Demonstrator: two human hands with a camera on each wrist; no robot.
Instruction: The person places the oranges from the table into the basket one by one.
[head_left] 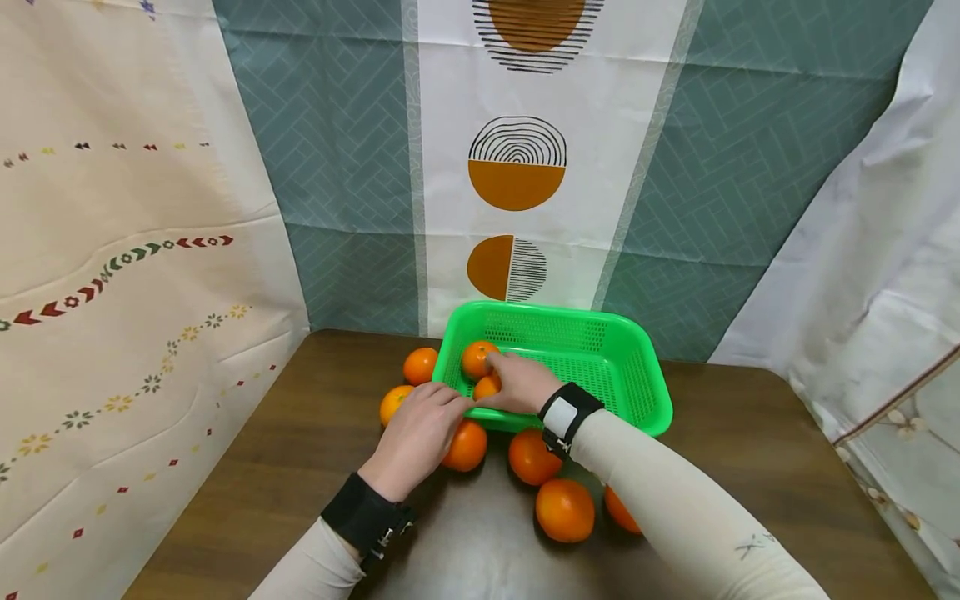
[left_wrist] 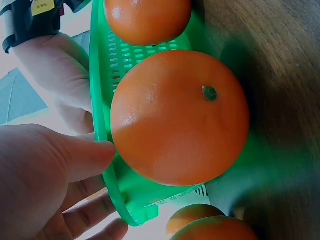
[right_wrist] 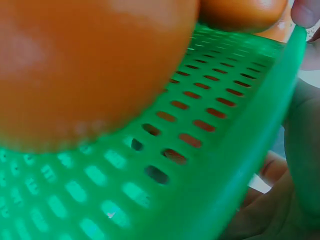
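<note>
A green perforated basket (head_left: 600,350) sits on a dark wood table (head_left: 750,467), just beyond both hands. The right hand (head_left: 521,383) reaches inside, fingers curled over an orange (head_left: 486,387) beside another orange (head_left: 477,358). The left hand (head_left: 416,437), fingers loosely spread, touches the basket's near rim above a loose orange (head_left: 465,446). No writing is legible.

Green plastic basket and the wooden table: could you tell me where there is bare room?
The green plastic basket is bare right of the two oranges beside the right hand. The brown wooden table is bare at right; basket's front-left is crowded.
</note>
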